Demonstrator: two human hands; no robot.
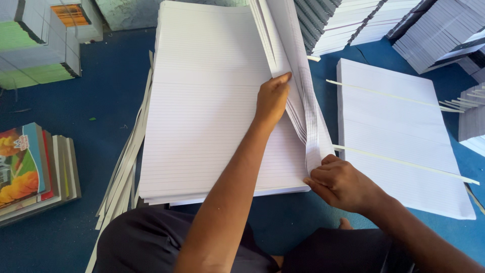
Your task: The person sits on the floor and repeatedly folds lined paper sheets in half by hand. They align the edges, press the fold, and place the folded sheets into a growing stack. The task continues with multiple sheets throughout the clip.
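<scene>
A thick stack of large white ruled paper sheets (207, 101) lies on the blue floor in front of me. A bunch of its sheets (298, 96) is lifted and curled up along the right edge. My left hand (273, 98) reaches over the stack and grips that lifted bunch near its middle. My right hand (338, 182) pinches the bunch's lower corner at the stack's near right edge. My dark-trousered legs show at the bottom.
A second ruled stack (399, 136) with thin paper strips (404, 164) across it lies to the right. Loose paper strips (124, 167) fan along the main stack's left side. Colourful book covers (30, 172) sit left. Bound booklet piles (353, 20) stand behind.
</scene>
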